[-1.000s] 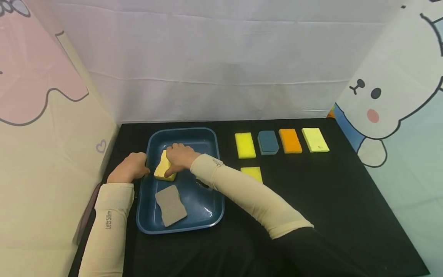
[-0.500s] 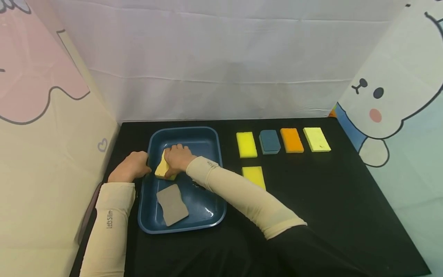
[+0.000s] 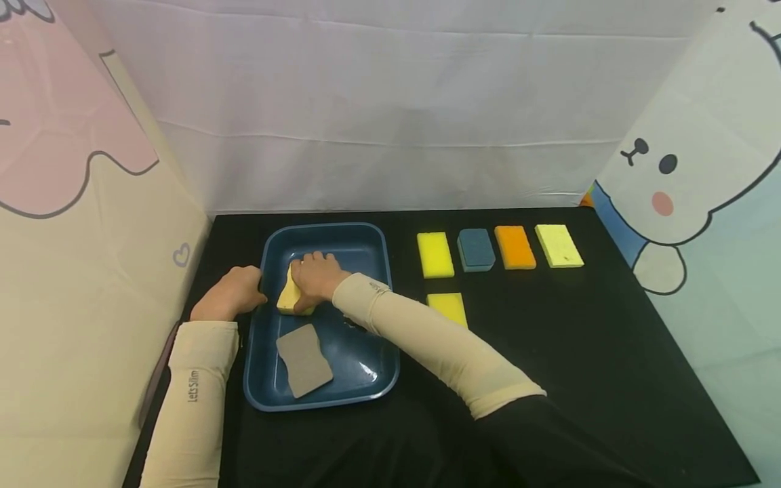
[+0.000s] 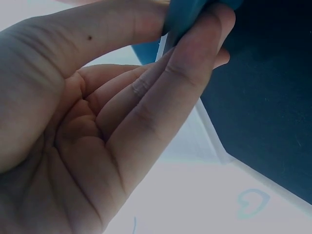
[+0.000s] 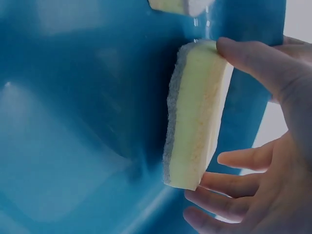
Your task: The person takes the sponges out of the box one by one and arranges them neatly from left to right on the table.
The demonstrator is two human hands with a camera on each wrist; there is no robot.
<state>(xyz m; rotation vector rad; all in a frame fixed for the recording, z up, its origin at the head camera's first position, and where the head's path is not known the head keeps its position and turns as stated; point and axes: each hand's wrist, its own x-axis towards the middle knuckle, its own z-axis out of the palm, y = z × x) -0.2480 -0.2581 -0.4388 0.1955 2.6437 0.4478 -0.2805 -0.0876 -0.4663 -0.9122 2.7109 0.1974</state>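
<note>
A blue tray [image 3: 360,379] stands on the black table. My left hand [image 3: 234,293] pinches its left rim between thumb and fingers, as the left wrist view shows close up. Inside the tray, my right hand [image 3: 317,278] holds a yellow sponge [image 3: 289,296], thumb at one end and fingertips at the other. In the right wrist view this sponge [image 5: 197,117] has a grey scouring layer facing the tray floor. Nearer the front of the tray lies another sponge [image 3: 303,359], grey side up, with wavy sides.
To the tray's right, a bright yellow sponge [image 3: 436,255], a blue sponge [image 3: 476,249], an orange sponge [image 3: 515,247] and a pale yellow sponge [image 3: 558,245] form a row. One more yellow sponge [image 3: 448,308] lies partly behind my right sleeve. White cloth [image 3: 396,135] hangs behind the table [image 3: 579,373].
My right hand and its sponge have shifted slightly to the right within the tray over the last half second. The left hand stays on the rim, and the other sponges lie where they were.
</note>
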